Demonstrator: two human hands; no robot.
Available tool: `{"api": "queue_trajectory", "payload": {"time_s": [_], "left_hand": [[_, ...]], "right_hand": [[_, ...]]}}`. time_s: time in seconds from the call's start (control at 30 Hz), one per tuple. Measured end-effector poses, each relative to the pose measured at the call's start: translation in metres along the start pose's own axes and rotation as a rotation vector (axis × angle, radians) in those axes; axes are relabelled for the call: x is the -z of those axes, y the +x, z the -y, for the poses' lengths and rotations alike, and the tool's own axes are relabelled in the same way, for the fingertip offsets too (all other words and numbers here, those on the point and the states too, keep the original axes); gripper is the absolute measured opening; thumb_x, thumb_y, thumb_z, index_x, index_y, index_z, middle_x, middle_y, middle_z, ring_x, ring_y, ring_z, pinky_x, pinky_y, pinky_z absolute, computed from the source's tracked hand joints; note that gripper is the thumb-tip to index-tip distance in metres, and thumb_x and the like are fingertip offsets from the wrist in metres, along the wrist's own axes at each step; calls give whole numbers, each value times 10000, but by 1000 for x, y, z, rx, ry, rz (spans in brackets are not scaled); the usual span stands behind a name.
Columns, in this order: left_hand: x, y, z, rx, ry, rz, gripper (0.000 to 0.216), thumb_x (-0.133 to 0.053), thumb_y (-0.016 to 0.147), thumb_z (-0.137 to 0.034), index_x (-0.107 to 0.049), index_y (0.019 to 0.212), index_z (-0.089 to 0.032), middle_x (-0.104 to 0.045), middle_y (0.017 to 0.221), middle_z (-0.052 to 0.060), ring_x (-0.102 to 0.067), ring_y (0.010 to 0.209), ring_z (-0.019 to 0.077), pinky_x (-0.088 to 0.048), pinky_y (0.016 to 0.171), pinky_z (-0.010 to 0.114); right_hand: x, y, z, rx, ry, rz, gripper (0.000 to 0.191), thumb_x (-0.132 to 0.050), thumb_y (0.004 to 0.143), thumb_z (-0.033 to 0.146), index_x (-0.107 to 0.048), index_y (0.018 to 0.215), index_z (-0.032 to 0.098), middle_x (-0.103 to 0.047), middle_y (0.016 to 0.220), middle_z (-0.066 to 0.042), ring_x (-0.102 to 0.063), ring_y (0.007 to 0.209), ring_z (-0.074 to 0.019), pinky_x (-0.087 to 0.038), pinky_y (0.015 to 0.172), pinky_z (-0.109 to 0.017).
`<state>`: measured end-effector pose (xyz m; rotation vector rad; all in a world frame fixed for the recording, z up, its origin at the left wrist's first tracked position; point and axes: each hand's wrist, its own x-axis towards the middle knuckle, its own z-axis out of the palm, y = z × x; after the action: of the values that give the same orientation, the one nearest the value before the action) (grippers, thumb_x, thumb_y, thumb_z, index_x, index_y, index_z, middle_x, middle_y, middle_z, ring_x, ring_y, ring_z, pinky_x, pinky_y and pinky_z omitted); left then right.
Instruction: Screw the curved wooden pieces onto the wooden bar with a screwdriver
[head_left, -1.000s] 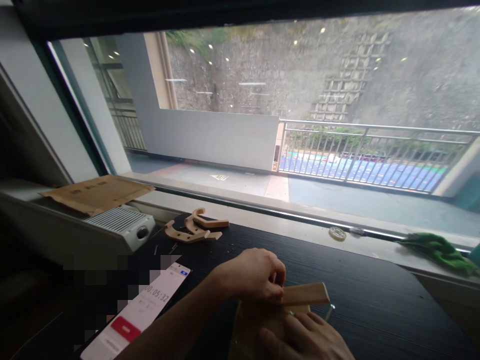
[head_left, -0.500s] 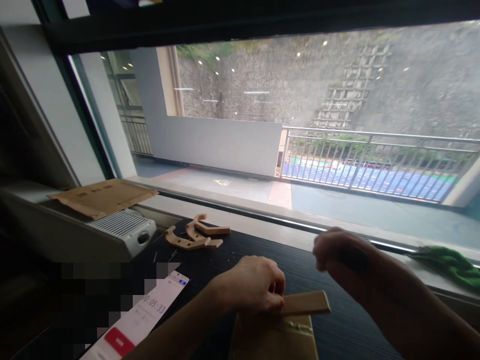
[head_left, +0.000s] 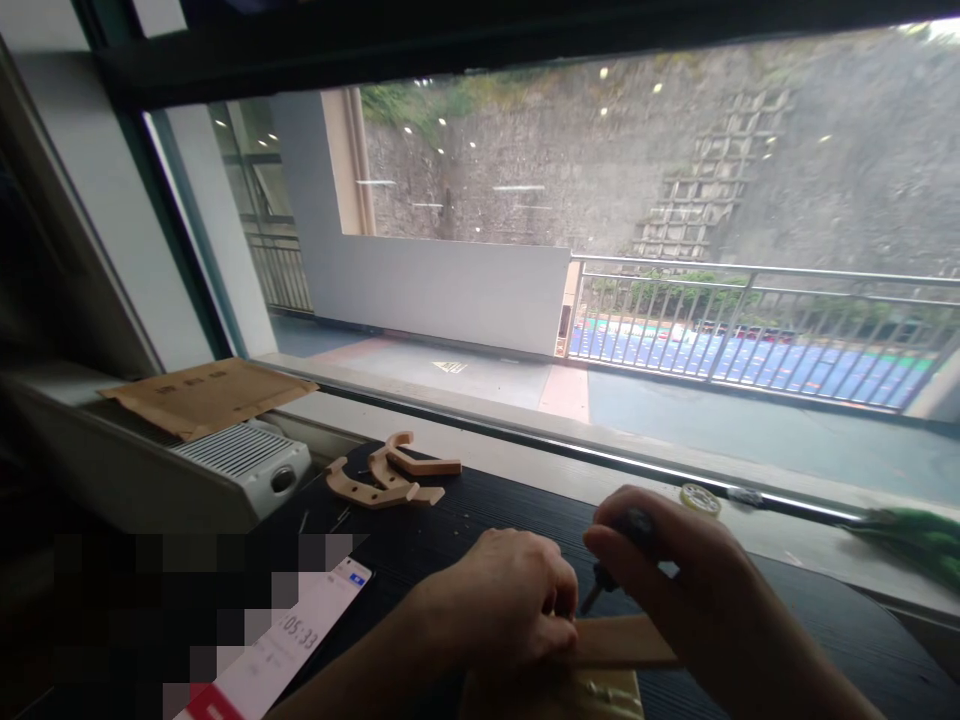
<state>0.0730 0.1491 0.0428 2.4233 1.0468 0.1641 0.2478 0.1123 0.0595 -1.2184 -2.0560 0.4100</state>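
Note:
My left hand [head_left: 510, 595] is closed, its fingertips pressed at the left part of a flat wooden strip [head_left: 626, 642]. Whether a small part is pinched there is hidden by the fingers. Under the strip is a tan, shiny-topped block [head_left: 592, 697], cut off by the lower frame edge. A dark-handled screwdriver [head_left: 594, 592] is in my right hand [head_left: 679, 555], its shaft slanting down and left. The tip is close to my left fingers, just above the strip; I cannot tell whether it touches anything. The right forearm covers the strip's right end.
Several curved wooden pieces with holes [head_left: 382, 485] lie at the table's back left, near loose screws [head_left: 341, 518]. A phone with a running timer [head_left: 300, 630] lies at left. A tape roll [head_left: 700, 498] and green cloth [head_left: 911, 535] are by the window; a brown envelope [head_left: 217, 390] rests on a white device [head_left: 277, 465].
My right hand has come left and down, bringing the screwdriver to the strip beside my left fingers. My left hand keeps its grip. The view has shifted slightly.

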Motion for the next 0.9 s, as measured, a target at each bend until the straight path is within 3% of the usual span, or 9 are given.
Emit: {"api": "queue_trajectory", "payload": {"time_s": [0.17, 0.9], "left_hand": [[-4, -1, 3, -5, -11, -46, 72, -618, 699, -274, -645, 703, -207, -676, 716, -53, -609, 645, 111, -364, 531, 166], [-3, 0, 1, -38, 0, -14, 106, -636, 720, -290, -670, 683, -197, -673, 687, -36, -606, 645, 120, -384, 555, 177]], "right_hand": [[-5, 0, 2, -28, 24, 78, 223, -515, 880, 383, -544, 738, 214, -530, 662, 43, -461, 588, -104, -370, 525, -216], [-1, 2, 4, -55, -3, 100, 216, -490, 892, 334, -549, 742, 190, -523, 646, 33, -451, 579, -106, -360, 525, -227]]}}
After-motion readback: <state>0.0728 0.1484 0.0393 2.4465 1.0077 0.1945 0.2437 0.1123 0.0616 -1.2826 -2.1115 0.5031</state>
